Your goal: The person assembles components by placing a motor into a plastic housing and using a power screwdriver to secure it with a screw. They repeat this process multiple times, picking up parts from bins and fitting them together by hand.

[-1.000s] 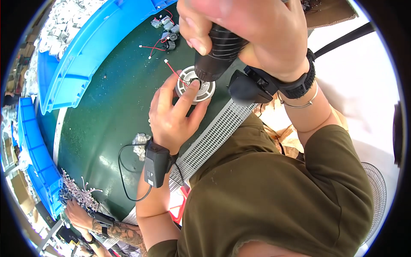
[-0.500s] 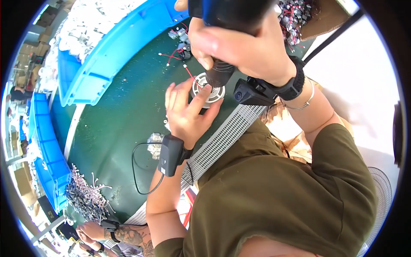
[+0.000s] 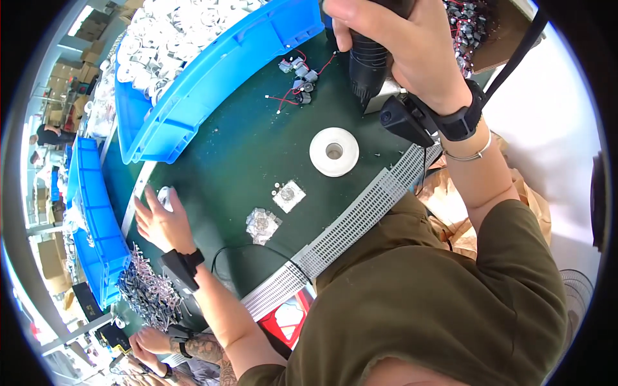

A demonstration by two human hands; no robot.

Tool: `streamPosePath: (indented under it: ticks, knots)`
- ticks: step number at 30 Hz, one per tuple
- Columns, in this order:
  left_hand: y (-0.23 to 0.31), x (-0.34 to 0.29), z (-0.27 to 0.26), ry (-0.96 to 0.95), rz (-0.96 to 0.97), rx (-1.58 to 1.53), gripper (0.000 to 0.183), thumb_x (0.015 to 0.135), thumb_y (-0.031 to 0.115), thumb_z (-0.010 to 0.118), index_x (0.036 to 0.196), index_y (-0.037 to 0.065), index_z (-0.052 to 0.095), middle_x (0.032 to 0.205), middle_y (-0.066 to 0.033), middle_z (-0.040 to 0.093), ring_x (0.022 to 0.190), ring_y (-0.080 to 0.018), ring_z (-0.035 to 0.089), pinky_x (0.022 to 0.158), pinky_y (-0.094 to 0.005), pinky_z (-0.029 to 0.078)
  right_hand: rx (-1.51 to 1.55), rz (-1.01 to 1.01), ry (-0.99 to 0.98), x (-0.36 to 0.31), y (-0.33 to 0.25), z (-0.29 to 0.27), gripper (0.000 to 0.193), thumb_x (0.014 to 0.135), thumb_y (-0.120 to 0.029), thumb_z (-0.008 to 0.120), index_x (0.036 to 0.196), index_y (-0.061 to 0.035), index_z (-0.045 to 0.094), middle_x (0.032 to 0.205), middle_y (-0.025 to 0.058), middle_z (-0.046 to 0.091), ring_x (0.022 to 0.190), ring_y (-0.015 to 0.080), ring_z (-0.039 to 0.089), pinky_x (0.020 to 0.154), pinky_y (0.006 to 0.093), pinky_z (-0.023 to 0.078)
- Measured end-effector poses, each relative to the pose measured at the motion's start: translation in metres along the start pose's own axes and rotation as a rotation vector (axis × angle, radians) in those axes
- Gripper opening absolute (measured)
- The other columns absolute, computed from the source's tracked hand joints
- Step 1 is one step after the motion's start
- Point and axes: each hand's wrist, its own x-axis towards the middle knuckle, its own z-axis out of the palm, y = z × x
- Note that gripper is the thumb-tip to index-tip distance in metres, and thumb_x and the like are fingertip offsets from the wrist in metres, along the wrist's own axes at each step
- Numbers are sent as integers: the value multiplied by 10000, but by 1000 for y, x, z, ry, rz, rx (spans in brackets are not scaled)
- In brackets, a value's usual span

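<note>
My right hand [image 3: 421,55] is wrapped round a black power screwdriver [image 3: 368,67], whose tip points down over the green work surface. Below it a white ring-shaped holder [image 3: 334,152] with a hole in its middle lies on the surface, touched by neither hand. Far to the left, my left hand [image 3: 164,225] has its fingers spread. A small white round part [image 3: 165,198] shows at its fingers, partly covered by them. Small grey motors with red wires [image 3: 301,82] lie beyond the holder.
A blue bin [image 3: 193,96] heaped with white round parts [image 3: 170,45] stands at the far left. Another blue bin [image 3: 96,225] and a pile of wired parts [image 3: 148,289] are farther left. Clear packets [image 3: 262,225] lie nearer me. A co-worker's hands [image 3: 151,341] are at lower left.
My left hand has left the disc under the screwdriver and swung left. The screwdriver has lifted away to the right. The wired disc is gone from the spot where the white holder now shows.
</note>
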Motion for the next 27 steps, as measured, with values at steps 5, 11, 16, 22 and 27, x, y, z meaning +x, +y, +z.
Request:
streamPosePath:
  ticks: [5, 11, 16, 22, 27]
  knots:
    - [134, 43, -5, -124, -45, -741, 396, 800, 303, 681, 1032, -10, 612, 898, -186, 649, 864, -337, 621, 766, -398, 488, 0, 17, -11, 13, 10, 10, 296, 761, -153, 735, 931, 6, 553, 730, 34, 587, 611, 89, 559, 542, 219, 445]
    - [165, 70, 52, -469, 123, -860, 274, 867, 266, 609, 802, -1, 613, 687, -144, 603, 592, -301, 585, 545, -378, 440, -348, -278, 39, 15, 34, 8, 354, 760, -137, 733, 1025, -6, 540, 905, 63, 589, 780, 118, 571, 682, 259, 473]
    - [170, 61, 29, -232, 122, -1148, 148, 843, 134, 639, 775, 4, 622, 625, -130, 559, 516, -232, 535, 515, -311, 431, -463, -147, -252, -25, 59, 10, 334, 768, -55, 695, 1057, -30, 529, 911, 73, 583, 763, 157, 589, 669, 266, 481]
    - [171, 62, -14, -320, 70, -1258, 101, 818, 90, 655, 793, -6, 640, 702, -119, 627, 608, -180, 605, 573, -284, 471, -661, 56, -661, -30, 84, 22, 294, 766, -179, 683, 969, -10, 554, 879, 149, 573, 835, 353, 575, 707, 402, 466]
    - [137, 80, -38, -172, 140, -1275, 118, 768, 91, 707, 843, 29, 640, 790, -67, 648, 707, -134, 606, 665, -269, 481, -471, 55, -548, -28, 64, 17, 187, 753, -66, 687, 887, -13, 569, 838, 100, 572, 731, 209, 603, 651, 300, 497]
